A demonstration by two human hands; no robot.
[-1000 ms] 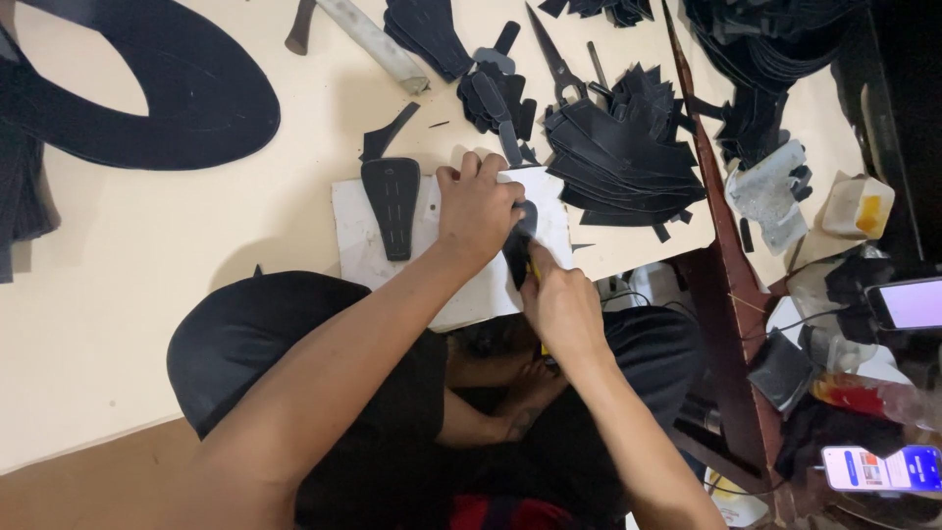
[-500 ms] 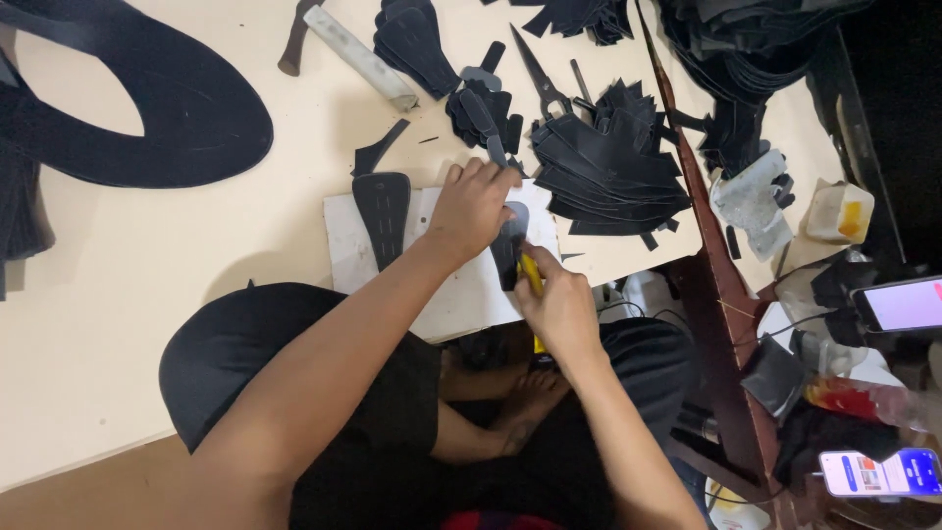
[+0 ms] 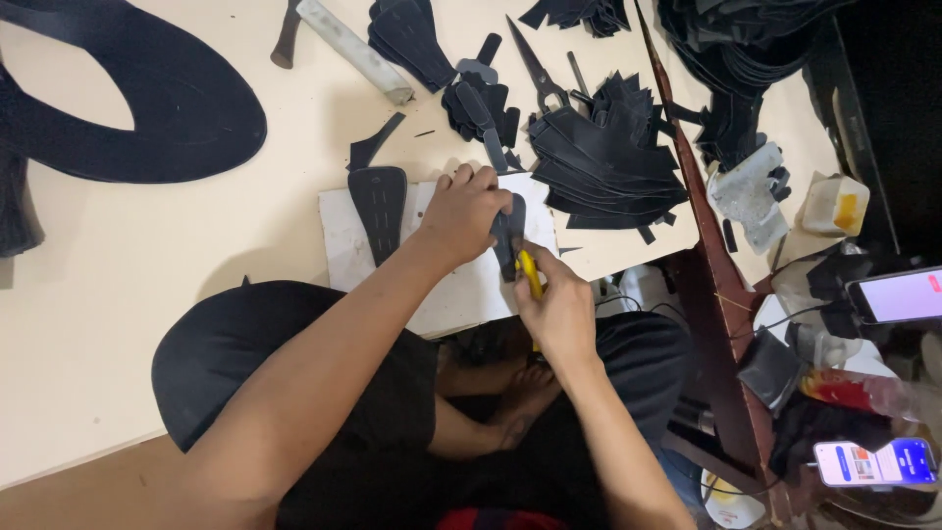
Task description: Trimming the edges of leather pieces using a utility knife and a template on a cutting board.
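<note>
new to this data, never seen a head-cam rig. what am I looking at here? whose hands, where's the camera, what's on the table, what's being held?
There is no machine here. A person wears one camera on the head, so the single view looks down over their own arms, lap and bare feet.

The left hand presses a small black piece flat on a white cutting board at the edge of a pale table. The right hand grips a yellow-handled tool, its tip at that piece; the blade itself is too small to make out.

On the board lies another black cut piece. Farther back are a stack of black cut pieces, scissors, a hammer and a large black sheet with a hole cut out. Two lit phones sit in the clutter to the right.
</note>
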